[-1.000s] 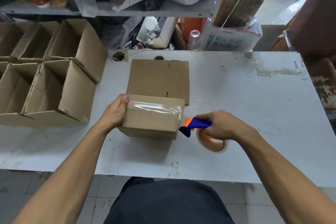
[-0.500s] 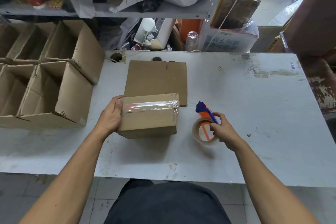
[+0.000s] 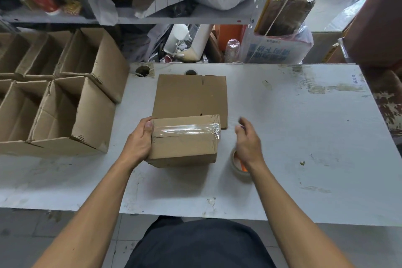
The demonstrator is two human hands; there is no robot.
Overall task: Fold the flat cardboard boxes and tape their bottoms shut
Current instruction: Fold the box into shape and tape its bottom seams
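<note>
A small folded cardboard box (image 3: 185,150) stands on the white table (image 3: 304,137), its upturned bottom sealed with a strip of clear tape (image 3: 189,130). My left hand (image 3: 139,139) grips the box's left end, thumb on top. My right hand (image 3: 248,139) hovers just right of the box with fingers relaxed, holding nothing. Under that hand the tape dispenser (image 3: 239,165) sits on the table, mostly hidden, its roll and an orange part showing. A flat unfolded box (image 3: 191,93) lies behind the taped one.
Several folded open boxes (image 3: 65,102) are lined up on the table's left side. A cluttered shelf (image 3: 174,17) runs along the far edge. Two cable holes (image 3: 142,70) are near the back. A brown chair (image 3: 378,28) stands at the far right.
My right hand set the tape dispenser down on the table, let go of it, and lifted toward the box. My left hand kept its grip on the box's left end.
</note>
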